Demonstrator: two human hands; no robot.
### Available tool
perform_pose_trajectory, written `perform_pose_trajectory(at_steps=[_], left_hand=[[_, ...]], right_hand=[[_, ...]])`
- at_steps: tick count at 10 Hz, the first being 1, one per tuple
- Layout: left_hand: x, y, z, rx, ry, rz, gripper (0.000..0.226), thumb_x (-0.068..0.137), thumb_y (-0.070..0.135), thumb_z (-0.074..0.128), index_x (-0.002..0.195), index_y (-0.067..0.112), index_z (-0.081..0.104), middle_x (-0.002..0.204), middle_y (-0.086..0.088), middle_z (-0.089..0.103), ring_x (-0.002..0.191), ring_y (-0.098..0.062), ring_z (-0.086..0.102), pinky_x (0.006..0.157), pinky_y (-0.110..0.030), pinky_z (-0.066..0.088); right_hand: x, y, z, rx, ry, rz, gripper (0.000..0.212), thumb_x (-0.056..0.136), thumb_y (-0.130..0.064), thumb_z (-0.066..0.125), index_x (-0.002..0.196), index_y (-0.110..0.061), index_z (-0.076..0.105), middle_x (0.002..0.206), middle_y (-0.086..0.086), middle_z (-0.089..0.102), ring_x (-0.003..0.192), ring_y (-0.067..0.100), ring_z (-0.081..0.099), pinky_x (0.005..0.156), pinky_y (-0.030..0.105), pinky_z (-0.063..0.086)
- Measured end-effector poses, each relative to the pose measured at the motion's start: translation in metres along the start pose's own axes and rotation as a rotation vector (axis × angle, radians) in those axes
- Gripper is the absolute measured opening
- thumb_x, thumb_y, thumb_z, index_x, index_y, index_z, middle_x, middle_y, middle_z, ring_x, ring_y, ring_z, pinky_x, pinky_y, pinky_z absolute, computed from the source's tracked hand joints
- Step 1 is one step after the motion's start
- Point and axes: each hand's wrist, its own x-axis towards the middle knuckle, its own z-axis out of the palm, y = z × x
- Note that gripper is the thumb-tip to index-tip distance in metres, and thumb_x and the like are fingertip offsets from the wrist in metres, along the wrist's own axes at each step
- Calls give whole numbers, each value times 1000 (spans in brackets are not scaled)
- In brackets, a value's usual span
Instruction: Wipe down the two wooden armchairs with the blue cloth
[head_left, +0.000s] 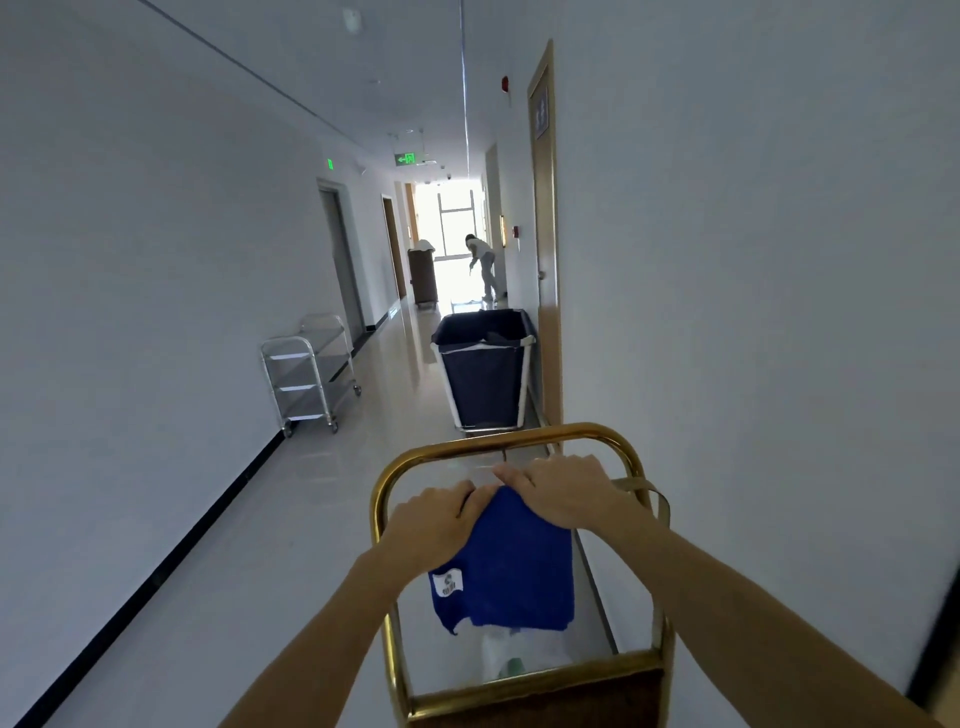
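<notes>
Item: blue terry cloth with white label (511, 566), hung between your hands over brass-framed cart (519, 434). Your left hand (436, 525) and right hand (563, 491) each closed on top edge. Soft, light, limp; best gripped bunched. Armchairs not visible.

Head camera looks forward-down along the corridor (415, 332).

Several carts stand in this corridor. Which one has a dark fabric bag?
The laundry cart by the right wall, ahead of the hands. The silver trolley has bare metal shelves; the gold-framed cart has a brass rail.
</notes>
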Motion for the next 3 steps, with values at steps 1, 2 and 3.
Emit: perform_pose_trajectory(at_steps=[1, 2, 3], left_hand=[[-7, 1, -4, -86, 50, 56, 35, 102, 45, 32, 115, 24, 57, 108, 4, 66, 91, -6, 59, 87, -22, 47], [-21, 1, -8, -98, 170, 120, 32, 100, 40, 41, 123, 22, 55, 117, 6, 61, 103, -5, 54, 92, -21, 41], [-38, 6, -11, -217, 295, 131, 26, 100, 36, 44, 119, 25, 57, 117, 7, 59, 106, -7, 54, 95, -24, 44]], right_hand=[[-8, 1, 5, -86, 174, -69, 57, 100, -54, 10, 98, -25, 60, 85, -3, 64, 78, 14, 63, 82, 34, 52], [-21, 4, 15, -45, 300, -72, 46, 100, -49, 15, 103, -30, 57, 97, -8, 63, 87, 11, 58, 87, 36, 50], [-40, 10, 20, -18, 417, -59, 29, 102, -40, 33, 108, -26, 59, 108, -6, 65, 99, 14, 57, 92, 36, 48]])
